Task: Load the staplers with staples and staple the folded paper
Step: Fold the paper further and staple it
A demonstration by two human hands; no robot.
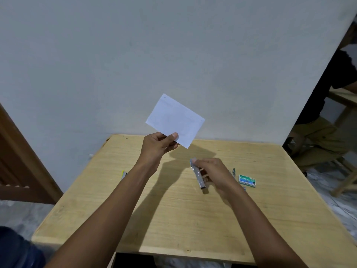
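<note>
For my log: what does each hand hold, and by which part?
Left hand pinches the paper at its lower edge; right hand grips the stapler by its far half.

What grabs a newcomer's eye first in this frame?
The white folded paper stands out first, pinched at its lower edge by the left hand and held up against the pale wall, above the far edge of the wooden table. Next comes the right hand, gripping a silver stapler over the middle of the table. A green staple box lies on the table just right of that hand.
</note>
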